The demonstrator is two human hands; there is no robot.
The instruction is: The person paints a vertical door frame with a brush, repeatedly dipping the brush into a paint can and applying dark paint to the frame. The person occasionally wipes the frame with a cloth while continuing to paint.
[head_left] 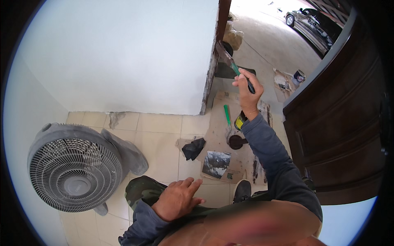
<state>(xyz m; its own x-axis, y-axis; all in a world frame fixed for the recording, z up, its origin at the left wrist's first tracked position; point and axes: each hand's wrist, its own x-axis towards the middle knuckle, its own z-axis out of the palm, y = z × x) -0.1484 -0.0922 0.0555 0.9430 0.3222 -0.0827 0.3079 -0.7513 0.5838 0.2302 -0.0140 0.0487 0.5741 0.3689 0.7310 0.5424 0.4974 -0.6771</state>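
Note:
My right hand (pixel 249 90) is raised ahead, its fingers closed around a paintbrush (pixel 236 69) with a green and black handle. The brush's bristle end points up and left, at the dark brown door frame (pixel 222 22) along the end of the white wall. Whether the bristles touch the frame is hard to tell. My left hand (pixel 178 199) rests palm down over my camouflage-clad knee (pixel 141 189), fingers loosely apart and holding nothing. Below my right wrist, a yellow-labelled can (pixel 239 123) stands partly hidden by my sleeve, beside a round dark brown container (pixel 236 142).
Stained cardboard (pixel 218 137) covers floor tiles, bearing a green-handled tool (pixel 227 115) and a paint-smeared sheet (pixel 216 163). Black cloth (pixel 193 148) lies beside it. A grey fan (pixel 78 168) stands left, a dark wooden door (pixel 340 119) right. Outside are another can (pixel 299 76) and a car (pixel 312 26).

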